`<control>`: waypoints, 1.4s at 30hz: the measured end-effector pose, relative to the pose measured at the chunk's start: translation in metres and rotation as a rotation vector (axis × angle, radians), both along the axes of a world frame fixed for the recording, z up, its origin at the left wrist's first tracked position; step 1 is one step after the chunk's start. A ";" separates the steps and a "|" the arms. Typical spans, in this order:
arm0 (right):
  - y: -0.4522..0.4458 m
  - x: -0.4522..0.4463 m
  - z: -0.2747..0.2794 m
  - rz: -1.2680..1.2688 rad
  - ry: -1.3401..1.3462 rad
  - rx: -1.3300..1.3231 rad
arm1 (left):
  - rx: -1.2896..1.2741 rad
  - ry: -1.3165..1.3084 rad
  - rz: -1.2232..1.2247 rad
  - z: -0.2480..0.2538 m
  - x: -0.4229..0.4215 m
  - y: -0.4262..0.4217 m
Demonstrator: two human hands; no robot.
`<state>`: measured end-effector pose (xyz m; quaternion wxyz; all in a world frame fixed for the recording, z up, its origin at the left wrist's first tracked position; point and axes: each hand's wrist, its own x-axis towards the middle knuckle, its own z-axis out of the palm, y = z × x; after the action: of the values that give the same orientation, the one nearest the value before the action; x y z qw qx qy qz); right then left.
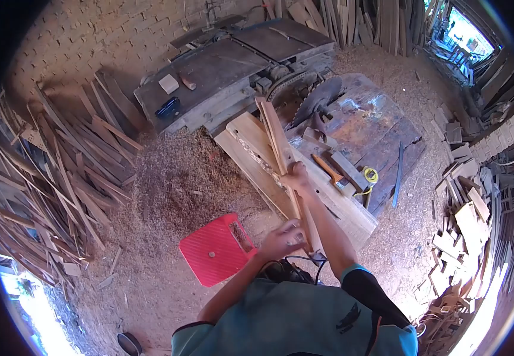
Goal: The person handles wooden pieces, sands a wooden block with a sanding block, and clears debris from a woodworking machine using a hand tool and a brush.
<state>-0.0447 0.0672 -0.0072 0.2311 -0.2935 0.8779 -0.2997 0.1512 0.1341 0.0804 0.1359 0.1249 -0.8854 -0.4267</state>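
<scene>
Long narrow wood strips (276, 133) lie lengthwise over wide pale boards (349, 221), their near end close to my body. My right hand (296, 177) is closed around the strips near their middle. Beside their near end is my left hand (283, 238), with its fingers curled and partly apart; nothing shows in it. An orange-handled brush (328, 169), a wood block (347, 165) and a yellow tape measure (370, 175) rest to the right of the strips.
A large circular saw blade (316, 102) stands beyond the boards on a worn table (387, 118). Behind it is a dark metal-topped machine (221, 62). A red plastic stool (212, 252) stands at the left. Wood scraps (61, 172) pile up on both sides.
</scene>
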 end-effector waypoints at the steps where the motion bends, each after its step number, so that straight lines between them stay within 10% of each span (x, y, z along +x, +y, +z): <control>1: 0.008 0.006 0.019 0.008 -0.186 -0.119 | 0.128 0.116 0.144 -0.006 0.007 -0.008; 4: 0.038 0.028 0.092 0.073 -0.639 -0.224 | 0.339 0.234 0.391 0.006 0.023 -0.055; 9: 0.062 0.073 0.161 0.275 -0.655 -0.589 | 0.422 0.362 0.520 0.088 -0.008 -0.148; 15: 0.079 0.102 0.190 0.503 -0.475 -0.709 | 0.644 0.630 0.169 0.231 -0.036 -0.116; 23: 0.099 0.094 0.209 0.583 -0.256 -0.557 | 0.496 0.719 -0.149 0.189 -0.013 -0.085; 30: 0.112 0.102 0.302 0.612 0.231 -0.661 | 0.435 0.767 -0.309 0.251 -0.004 -0.074; 42: 0.147 0.062 0.280 0.442 0.133 -0.520 | 0.441 0.713 -0.301 0.252 -0.036 -0.102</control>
<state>0.0171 0.2143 0.2727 0.1503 -0.5443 0.7006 -0.4362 0.1153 0.0321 0.3324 0.3391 -0.1345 -0.6792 -0.6369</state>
